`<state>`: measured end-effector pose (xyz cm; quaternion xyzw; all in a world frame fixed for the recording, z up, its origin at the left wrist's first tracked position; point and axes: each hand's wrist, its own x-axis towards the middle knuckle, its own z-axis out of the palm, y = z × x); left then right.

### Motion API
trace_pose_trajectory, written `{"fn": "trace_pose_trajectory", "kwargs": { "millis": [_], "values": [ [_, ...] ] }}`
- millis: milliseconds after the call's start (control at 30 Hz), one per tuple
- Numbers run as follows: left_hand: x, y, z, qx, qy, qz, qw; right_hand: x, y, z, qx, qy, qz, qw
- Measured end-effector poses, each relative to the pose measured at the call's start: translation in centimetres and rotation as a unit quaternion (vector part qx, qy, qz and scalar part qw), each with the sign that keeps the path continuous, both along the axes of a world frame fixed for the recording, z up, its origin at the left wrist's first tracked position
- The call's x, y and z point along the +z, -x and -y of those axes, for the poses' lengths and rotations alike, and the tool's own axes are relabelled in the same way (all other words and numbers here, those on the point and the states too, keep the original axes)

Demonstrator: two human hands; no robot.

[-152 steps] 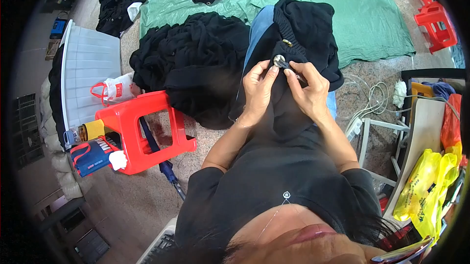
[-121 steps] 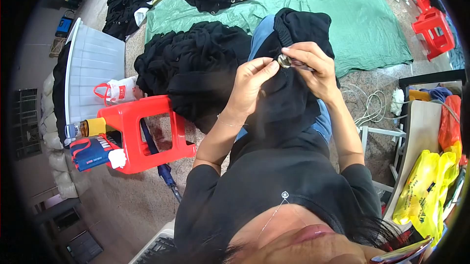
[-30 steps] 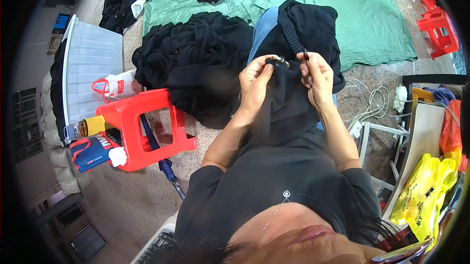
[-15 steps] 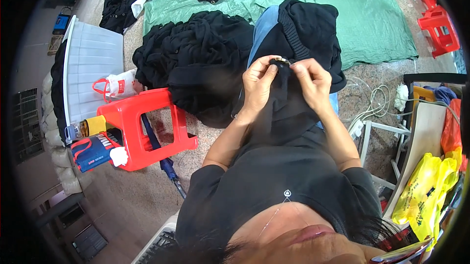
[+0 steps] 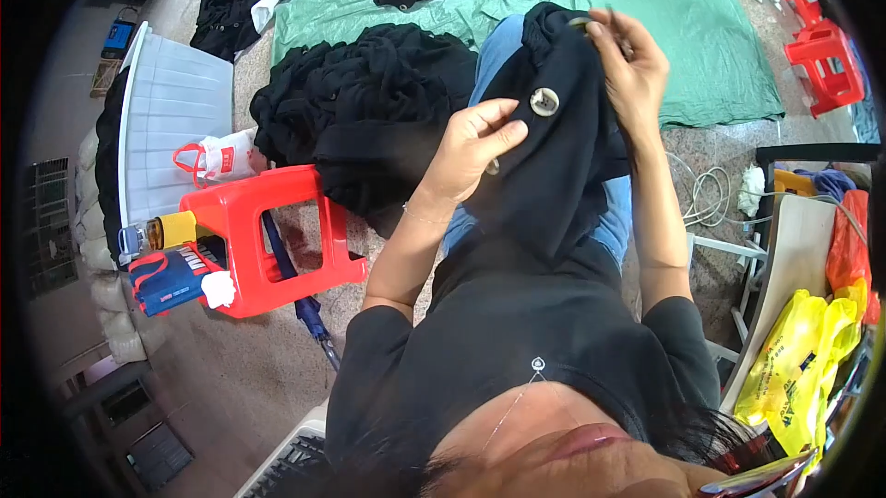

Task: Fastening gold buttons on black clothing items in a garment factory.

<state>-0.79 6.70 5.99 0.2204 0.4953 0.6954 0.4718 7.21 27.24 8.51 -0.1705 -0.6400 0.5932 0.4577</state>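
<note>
Across my lap, over blue jeans, lies a black knitted garment [image 5: 558, 166] with large pale buttons. One round button [image 5: 544, 102] faces up on the cloth, just right of the fingertips of my left hand [image 5: 471, 149]. That hand is closed on the garment's edge, thumb and forefinger at the cloth, with part of another button showing below it. My right hand [image 5: 635, 64], farther away and to the right, pinches the garment near another button [image 5: 580, 24] at its far end. Whether a small tool is in the right fingers cannot be made out.
To the left, a heap of black garments [image 5: 369, 96] lies before a green sheet [image 5: 688, 55]. A red stool [image 5: 231, 203] carries a bottle [image 5: 166, 231] and a navy packet [image 5: 171, 281]; a folded umbrella [image 5: 314, 318] is beneath. At right are coiled cables [image 5: 706, 193] and a yellow bag [image 5: 798, 364].
My hands have moved apart: the right went up and away to the right, the left slightly nearer me. The garment is now spread between them, its button facing up.
</note>
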Motion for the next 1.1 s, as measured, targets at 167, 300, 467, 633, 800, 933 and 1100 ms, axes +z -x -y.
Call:
{"fn": "trace_pose_trajectory", "kwargs": {
  "millis": [167,300,467,633,800,933,1100],
  "values": [
    [-0.3,-0.5,-0.6,0.106,-0.006,0.047,0.993,-2.0,-2.1,-0.2,-0.037,-0.103,0.224,0.968],
    [-0.6,-0.6,-0.3,0.129,0.0,0.05,0.99,-0.9,-4.4,2.8,0.031,-0.131,0.223,0.966],
    [-1.5,-1.1,-0.6,0.159,-0.006,0.05,0.986,-1.0,-5.1,4.2,0.032,-0.3,0.179,0.936],
    [-1.3,-1.4,-0.8,0.159,-0.023,0.05,0.986,-2.0,-4.8,4.2,0.04,-0.37,0.141,0.917],
    [-0.9,-1.8,-0.7,0.153,-0.021,0.06,0.986,-2.2,-4.5,4.6,0.04,-0.38,0.132,0.915],
    [-1.3,-1.9,-0.6,0.15,-0.027,0.076,0.985,-2.5,-4.3,4.8,0.038,-0.389,0.128,0.912],
    [-1.8,-1.7,-0.6,0.143,-0.039,0.09,0.985,-2.9,-4.3,4.6,0.032,-0.391,0.126,0.911]
  ]
}}
